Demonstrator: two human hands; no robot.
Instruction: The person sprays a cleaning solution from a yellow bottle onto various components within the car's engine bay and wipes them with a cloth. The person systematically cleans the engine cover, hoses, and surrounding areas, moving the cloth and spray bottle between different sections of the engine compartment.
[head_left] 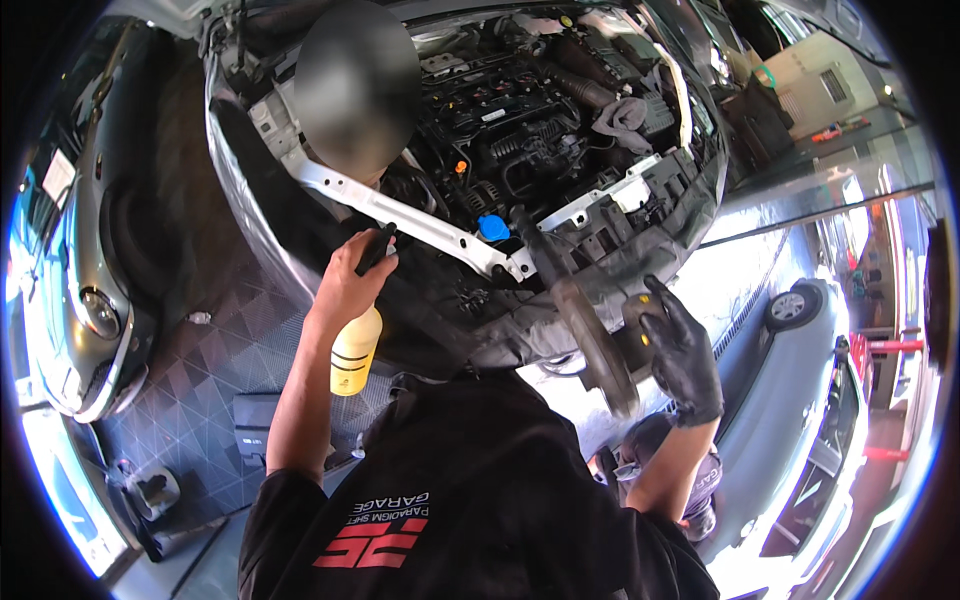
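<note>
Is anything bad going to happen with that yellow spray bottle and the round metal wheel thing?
Maybe. The left hand holds the yellow spray bottle by its trigger, nozzle toward the open engine bay, so spray might land on parts there. The gloved right hand sits right beside the brake disc, whose rim could scrape or pinch fingers. Another person is working close below, so spray drift could reach them.
</note>
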